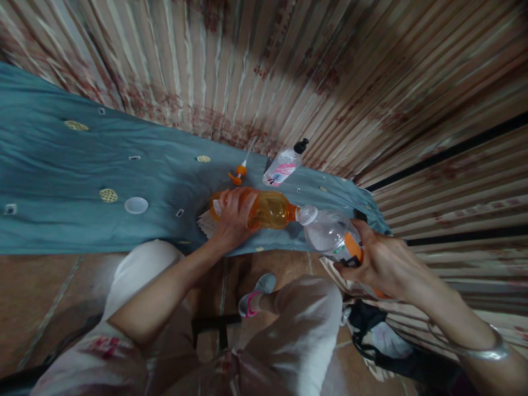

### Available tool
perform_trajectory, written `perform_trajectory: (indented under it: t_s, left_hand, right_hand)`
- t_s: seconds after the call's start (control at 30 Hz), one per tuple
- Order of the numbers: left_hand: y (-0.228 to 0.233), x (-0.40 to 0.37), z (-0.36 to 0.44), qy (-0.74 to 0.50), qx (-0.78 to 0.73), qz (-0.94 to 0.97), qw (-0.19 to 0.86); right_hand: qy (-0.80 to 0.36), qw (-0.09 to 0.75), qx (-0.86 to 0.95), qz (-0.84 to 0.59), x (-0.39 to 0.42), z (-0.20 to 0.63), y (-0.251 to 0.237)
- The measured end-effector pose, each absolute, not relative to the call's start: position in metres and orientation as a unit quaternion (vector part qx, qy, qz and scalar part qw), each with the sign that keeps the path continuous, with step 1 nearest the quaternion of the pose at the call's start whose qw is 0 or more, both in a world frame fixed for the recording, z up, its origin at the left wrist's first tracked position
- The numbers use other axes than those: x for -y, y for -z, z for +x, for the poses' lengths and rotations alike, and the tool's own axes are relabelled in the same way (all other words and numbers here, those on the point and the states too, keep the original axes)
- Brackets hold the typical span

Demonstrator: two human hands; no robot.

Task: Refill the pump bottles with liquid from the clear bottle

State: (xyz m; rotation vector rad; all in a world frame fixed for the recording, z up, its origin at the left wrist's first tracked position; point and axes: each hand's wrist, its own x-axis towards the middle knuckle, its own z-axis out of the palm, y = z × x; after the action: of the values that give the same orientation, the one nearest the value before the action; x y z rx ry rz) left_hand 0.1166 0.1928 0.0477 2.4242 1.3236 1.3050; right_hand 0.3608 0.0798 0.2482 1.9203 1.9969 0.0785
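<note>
My left hand (236,217) is wrapped round an orange see-through bottle (272,210), which lies tilted nearly flat with its neck to the right. My right hand (381,258) grips a clear plastic bottle (330,228) with an orange label, its open mouth to the left. The two mouths meet or nearly meet; I cannot tell whether liquid passes between them. Behind the orange bottle an orange pump top (238,174) with a long clear tube lies on the cloth. A clear bottle with a black pump (284,166) and pink label is beside it.
A blue-green cloth (165,170) covers the narrow table. On it at the left is a small white lid (136,205). A pleated curtain (231,77) runs along the back and right. A black bag (379,335) is on the tiled floor at the right.
</note>
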Motion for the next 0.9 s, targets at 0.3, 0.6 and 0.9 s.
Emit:
perform_trajectory:
  t_s: [0.3, 0.6, 0.9]
  left_hand:
    - [-0.0464, -0.1945, 0.1170, -0.446, -0.420, 0.790, 0.031]
    - [-0.0457, -0.1946, 0.1170, -0.435, -0.428, 0.791, 0.050]
    - [-0.0479, -0.1937, 0.1161, -0.424, -0.438, 0.792, 0.051]
  right_hand:
    - [-0.026, 0.183, -0.706, 0.683, -0.0805, 0.3603, -0.2482]
    - [-0.016, 0.201, -0.690, 0.695, -0.0819, 0.3552, -0.2512]
    - [-0.023, 0.182, -0.704, 0.686, -0.0805, 0.3578, -0.2488]
